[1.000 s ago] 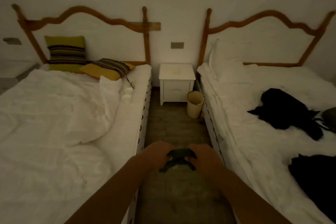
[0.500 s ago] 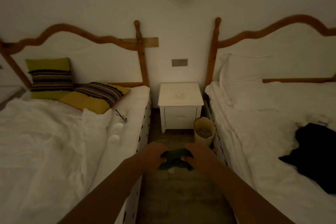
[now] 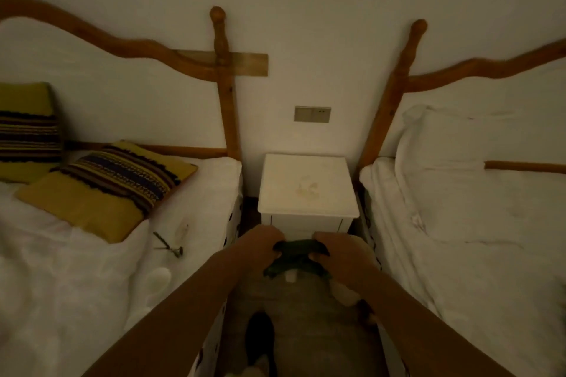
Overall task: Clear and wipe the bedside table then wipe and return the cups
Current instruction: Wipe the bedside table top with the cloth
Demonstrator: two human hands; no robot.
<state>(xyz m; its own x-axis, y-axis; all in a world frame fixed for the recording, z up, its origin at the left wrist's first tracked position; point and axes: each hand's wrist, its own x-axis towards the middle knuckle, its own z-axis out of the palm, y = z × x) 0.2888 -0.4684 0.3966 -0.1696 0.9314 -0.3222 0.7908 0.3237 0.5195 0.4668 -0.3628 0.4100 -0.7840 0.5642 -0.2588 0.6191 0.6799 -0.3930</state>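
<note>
White bedside table (image 3: 307, 185) with a faint yellowish stain on top, white wall (image 3: 306, 9), white bedding on the left bed (image 3: 76, 285) and right bed (image 3: 474, 239). Mustard-yellow cushions, flat cushion (image 3: 107, 187) and upright cushion (image 3: 27, 131), each banded with dark purple, brown and yellow woven stripes; warm orange-brown wooden headboards (image 3: 225, 70). Dark green cloth (image 3: 294, 254) with a small white tag, grey-brown floor (image 3: 306, 315), dull olive-grey switch plate (image 3: 312, 113).

Bedside table (image 3: 307, 184): painted white wood, matt, smooth, faint yellowish stain on top; cloth (image 3: 294, 252) held in both hands: dark, soft, crumpled fabric; headboards (image 3: 225, 70): varnished wood, slight sheen; bed linen (image 3: 474, 239): white, matt, wrinkled; cushion (image 3: 107, 184): coarse woven, striped.
</note>
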